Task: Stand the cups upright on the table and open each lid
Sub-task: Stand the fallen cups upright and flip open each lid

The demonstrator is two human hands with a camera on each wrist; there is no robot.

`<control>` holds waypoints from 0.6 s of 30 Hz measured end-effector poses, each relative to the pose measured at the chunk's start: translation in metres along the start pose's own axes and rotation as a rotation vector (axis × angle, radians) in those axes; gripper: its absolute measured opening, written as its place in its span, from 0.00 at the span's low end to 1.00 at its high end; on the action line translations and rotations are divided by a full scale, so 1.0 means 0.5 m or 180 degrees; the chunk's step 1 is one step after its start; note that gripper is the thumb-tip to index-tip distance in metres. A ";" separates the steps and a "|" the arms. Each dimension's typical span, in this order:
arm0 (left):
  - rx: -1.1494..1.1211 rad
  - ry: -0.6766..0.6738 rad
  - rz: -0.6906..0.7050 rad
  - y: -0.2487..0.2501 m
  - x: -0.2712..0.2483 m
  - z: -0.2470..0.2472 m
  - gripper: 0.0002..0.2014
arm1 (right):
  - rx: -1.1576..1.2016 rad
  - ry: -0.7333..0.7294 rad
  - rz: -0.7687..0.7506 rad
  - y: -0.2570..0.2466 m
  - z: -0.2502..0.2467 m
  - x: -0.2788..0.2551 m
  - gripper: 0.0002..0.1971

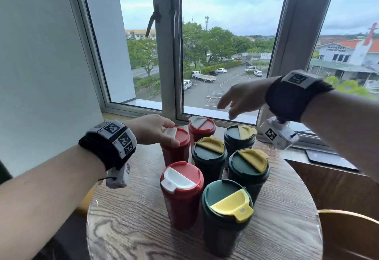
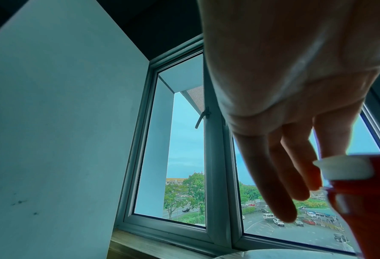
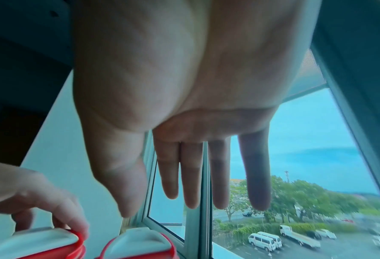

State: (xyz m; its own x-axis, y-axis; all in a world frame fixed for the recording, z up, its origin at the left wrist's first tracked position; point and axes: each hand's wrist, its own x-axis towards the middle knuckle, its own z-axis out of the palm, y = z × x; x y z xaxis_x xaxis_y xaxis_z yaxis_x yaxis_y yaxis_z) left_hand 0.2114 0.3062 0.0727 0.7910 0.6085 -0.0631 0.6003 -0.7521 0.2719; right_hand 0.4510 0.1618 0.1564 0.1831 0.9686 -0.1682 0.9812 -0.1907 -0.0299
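Observation:
Seven cups stand upright in a cluster on the round wooden table (image 1: 287, 208): three red ones with white flip lids and several dark green ones with yellow flip lids. My left hand (image 1: 171, 134) grips the lid rim of the back-left red cup (image 1: 176, 155), thumb on the near side and fingers on the far side. In the left wrist view its fingers (image 2: 295, 184) hang behind that cup (image 2: 366, 201). My right hand (image 1: 227, 108) hovers open above the back red cup (image 1: 202, 130), touching nothing. Its fingers (image 3: 191, 184) point straight out over two red lids (image 3: 140, 245).
The window frame (image 1: 170, 95) and sill run close behind the cups. A pale wall stands on the left. A dark flat device (image 1: 330, 159) lies on the ledge at the right. A wooden chair back (image 1: 348, 229) curves beside the table's right edge.

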 end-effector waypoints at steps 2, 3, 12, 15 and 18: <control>-0.0081 -0.0050 0.0003 -0.010 -0.004 -0.001 0.43 | -0.0369 0.0013 -0.0105 -0.034 -0.019 0.028 0.26; -0.0121 -0.0052 0.0008 -0.015 -0.006 0.000 0.43 | -0.0609 -0.0008 -0.0162 -0.054 -0.025 0.044 0.26; -0.0423 0.0065 0.0201 -0.053 0.001 0.026 0.45 | -0.1942 -0.0316 -0.0773 -0.160 0.021 0.200 0.31; -0.0393 0.0080 0.0245 -0.062 0.001 0.030 0.46 | -0.1946 -0.0428 -0.0840 -0.160 0.031 0.217 0.24; -0.0332 0.0137 0.0315 -0.065 -0.001 0.033 0.45 | -0.1742 -0.0436 -0.0777 -0.150 0.043 0.241 0.18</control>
State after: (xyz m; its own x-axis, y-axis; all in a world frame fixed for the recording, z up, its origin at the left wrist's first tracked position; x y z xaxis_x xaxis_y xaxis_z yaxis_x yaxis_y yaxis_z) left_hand 0.1936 0.3263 0.0480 0.8386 0.5447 0.0095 0.5024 -0.7799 0.3733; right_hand 0.3984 0.2893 0.1171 -0.0246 0.9378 -0.3464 0.8894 0.1788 0.4207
